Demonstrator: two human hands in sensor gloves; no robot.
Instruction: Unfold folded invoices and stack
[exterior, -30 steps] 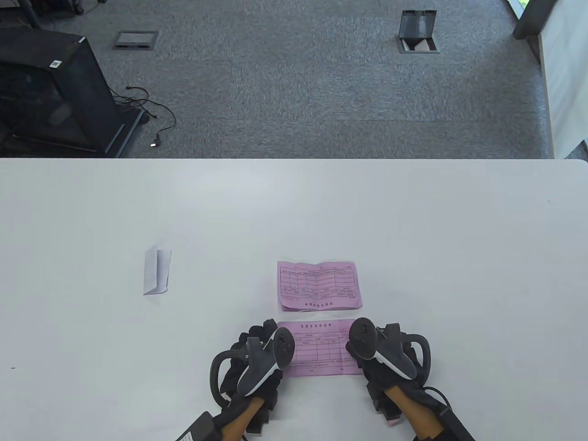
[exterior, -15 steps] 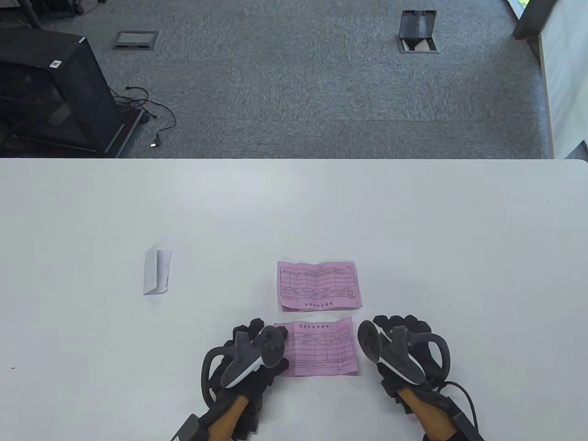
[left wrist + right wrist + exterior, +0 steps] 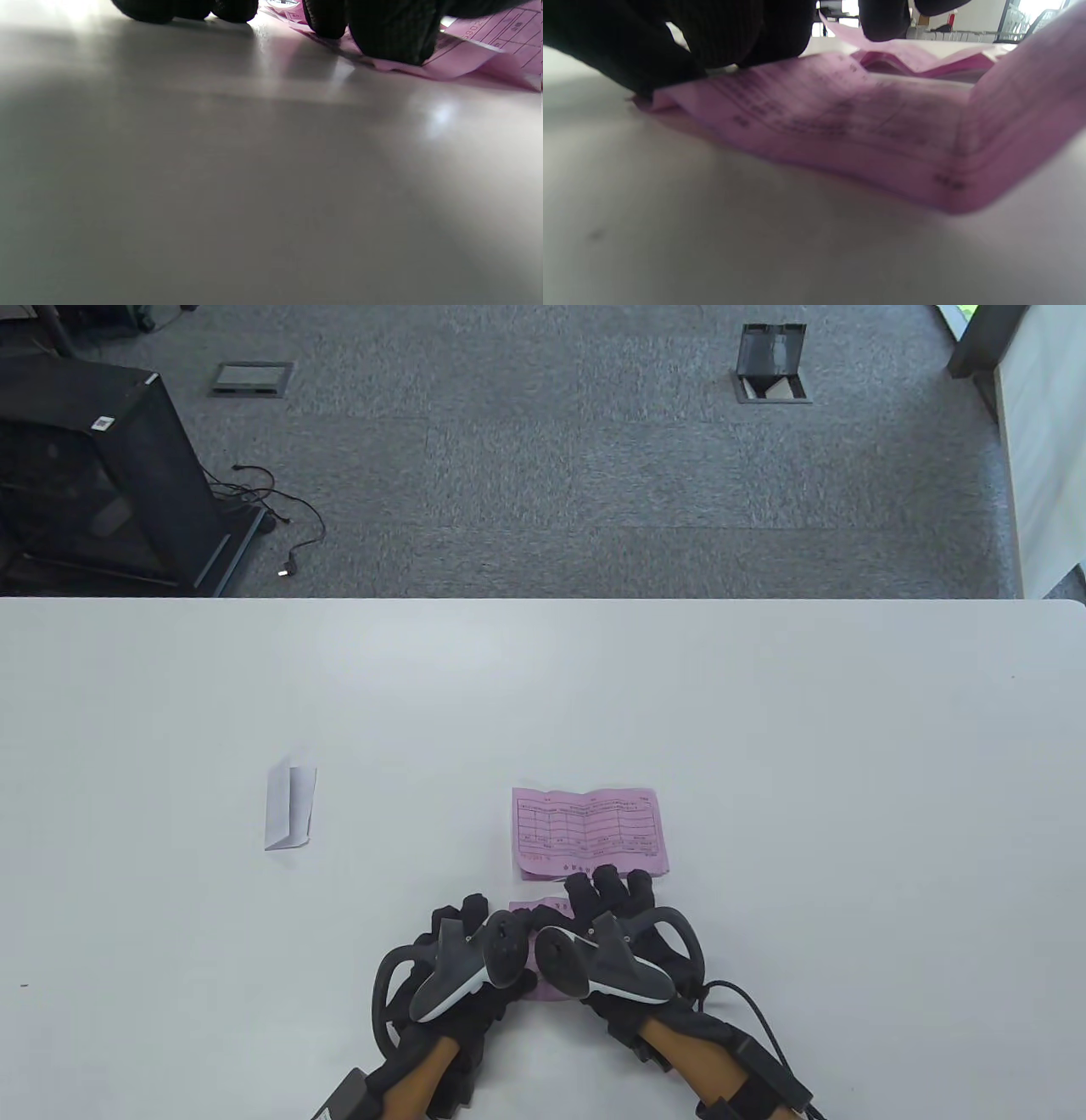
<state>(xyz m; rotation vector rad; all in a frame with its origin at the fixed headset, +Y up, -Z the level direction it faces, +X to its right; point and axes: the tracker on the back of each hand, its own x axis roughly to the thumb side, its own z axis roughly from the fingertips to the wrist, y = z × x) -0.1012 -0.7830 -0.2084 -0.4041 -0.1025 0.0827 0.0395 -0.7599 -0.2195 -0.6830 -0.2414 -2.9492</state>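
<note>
Since a moment ago, my right hand [image 3: 624, 929] has slid leftward over the near pink invoice [image 3: 840, 123], now covering most of it. Its fingers [image 3: 607, 886] are lying flat, pressing the sheet down to smooth the creases, I judge. My left hand [image 3: 462, 954] is pinning the invoice's left edge with straight fingers [image 3: 390, 34]. Just beyond it is lying the unfolded pink invoice [image 3: 590, 831]; well left of that, a folded white invoice [image 3: 288, 808] is waiting on the counter [image 3: 764, 729].

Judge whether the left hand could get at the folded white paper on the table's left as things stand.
Probably yes. Bare table lies between the left hand and the folded white paper, though that hand now rests on the near pink invoice.
</note>
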